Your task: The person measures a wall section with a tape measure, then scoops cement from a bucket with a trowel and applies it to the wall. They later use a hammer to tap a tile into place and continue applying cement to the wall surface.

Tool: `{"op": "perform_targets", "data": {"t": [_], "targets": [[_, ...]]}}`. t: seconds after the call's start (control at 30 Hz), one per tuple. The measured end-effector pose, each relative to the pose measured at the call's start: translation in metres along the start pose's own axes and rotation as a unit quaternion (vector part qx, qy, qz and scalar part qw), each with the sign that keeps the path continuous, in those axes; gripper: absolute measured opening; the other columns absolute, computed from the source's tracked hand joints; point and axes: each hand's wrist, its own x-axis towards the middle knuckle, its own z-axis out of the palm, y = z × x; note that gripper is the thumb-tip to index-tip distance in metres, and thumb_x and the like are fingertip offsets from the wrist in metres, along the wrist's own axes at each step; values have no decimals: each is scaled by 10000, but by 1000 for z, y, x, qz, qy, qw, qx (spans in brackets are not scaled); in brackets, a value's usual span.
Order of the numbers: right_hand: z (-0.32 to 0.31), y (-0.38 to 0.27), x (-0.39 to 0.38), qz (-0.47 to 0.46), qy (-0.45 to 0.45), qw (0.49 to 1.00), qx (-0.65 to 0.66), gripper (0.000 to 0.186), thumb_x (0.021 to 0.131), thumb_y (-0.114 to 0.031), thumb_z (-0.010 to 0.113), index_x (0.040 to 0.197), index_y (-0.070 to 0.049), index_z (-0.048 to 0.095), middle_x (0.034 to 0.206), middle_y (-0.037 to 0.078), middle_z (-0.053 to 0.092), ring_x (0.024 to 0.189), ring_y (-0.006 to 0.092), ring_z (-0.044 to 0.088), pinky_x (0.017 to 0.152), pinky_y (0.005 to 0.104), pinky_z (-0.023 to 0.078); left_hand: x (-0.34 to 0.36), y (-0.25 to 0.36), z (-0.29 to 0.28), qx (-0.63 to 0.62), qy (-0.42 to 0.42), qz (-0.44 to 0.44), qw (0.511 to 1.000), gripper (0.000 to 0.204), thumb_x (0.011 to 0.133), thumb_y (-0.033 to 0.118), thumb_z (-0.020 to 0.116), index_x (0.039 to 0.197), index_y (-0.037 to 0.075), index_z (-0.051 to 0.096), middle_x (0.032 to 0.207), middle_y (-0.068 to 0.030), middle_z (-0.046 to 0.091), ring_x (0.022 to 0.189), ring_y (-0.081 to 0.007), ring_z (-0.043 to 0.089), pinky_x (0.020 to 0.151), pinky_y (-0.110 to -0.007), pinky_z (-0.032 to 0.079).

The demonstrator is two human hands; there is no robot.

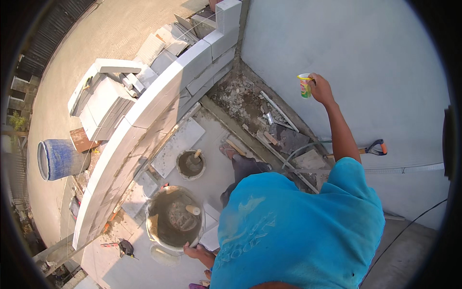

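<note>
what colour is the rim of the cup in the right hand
Yellow. The plastic cup in the right hand shows best in the head view.

Lettered cup [305, 88], lettered blue shirt [298, 226]

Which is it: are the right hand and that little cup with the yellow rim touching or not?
Touching. The head view shows it: the right hand grips the yellow-rimmed plastic cup near its rim, with no gap.

The person [308, 241] wears a bright turquoise T-shirt [293, 212] with a short, loose sleeve [349, 180], faded lettering [246, 241] and a pale smudge [251, 205] in front, and dark trousers [245, 166].
</note>
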Motion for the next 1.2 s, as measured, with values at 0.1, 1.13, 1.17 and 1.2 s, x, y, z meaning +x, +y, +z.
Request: {"op": "perform_targets", "data": {"t": [0.1,1.13,1.17,1.2], "targets": [[24,38,61,8,-71,997,-34,211,911,-176,557,1053,-47,645,1025,199,679,981,390,646,859,489,502,54,-43,-27,88,-137,138,977,468,716,50,738,1107,-98,528,1105,-205,555,1017,-345,579,890,-449,487],[223,71,61,75,-203,976,24,317,904,-267,618,1136,-52,639,1102,219,662,1020,388,647,878,490,506,46,-51,64,66,-174,152,971,546,729,70,842,1120,-125,513,1036,-232,566,969,-290,617,856,-409,531],[230,73,69,77,-236,969,4,344,900,-294,617,1147,-56,638,1110,221,663,1029,387,647,886,491,507,48,-52,64,75,-185,153,968,551,740,69,838,1133,-123,503,1050,-231,564,975,-285,617,859,-406,532],[225,74,69,80,-285,955,-19,371,895,-321,617,1158,-60,637,1118,223,664,1037,386,647,893,492,507,35,-44,50,92,-175,150,969,543,750,68,831,1138,-122,502,1059,-230,563,980,-281,616,860,-403,532]]}}
